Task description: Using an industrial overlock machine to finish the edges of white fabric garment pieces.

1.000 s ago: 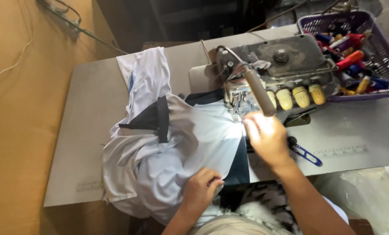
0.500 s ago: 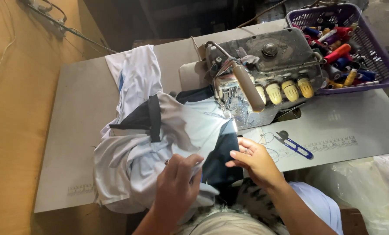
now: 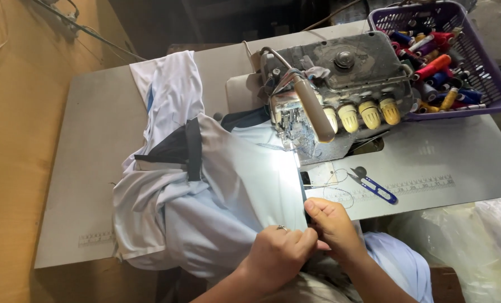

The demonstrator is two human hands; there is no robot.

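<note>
A white garment with dark navy panels [image 3: 217, 191] lies spread over the grey sewing table [image 3: 88, 140], its edge fed under the foot of a grey overlock sewing machine [image 3: 340, 84]. My left hand [image 3: 278, 255] and my right hand [image 3: 332, 224] meet at the near table edge. Both pinch the garment's right edge, fingers closed on the cloth, well in front of the machine's needle area [image 3: 287, 126].
Small blue thread snips [image 3: 377, 188] lie on the table right of the garment. A purple basket of coloured thread spools [image 3: 447, 56] stands at the back right. Clear plastic bags [image 3: 463, 247] sit low on the right. A cable [image 3: 93, 33] runs along the back left.
My right hand has drawn back from the machine to the near table edge. My left hand has moved right to join it on the garment's edge.
</note>
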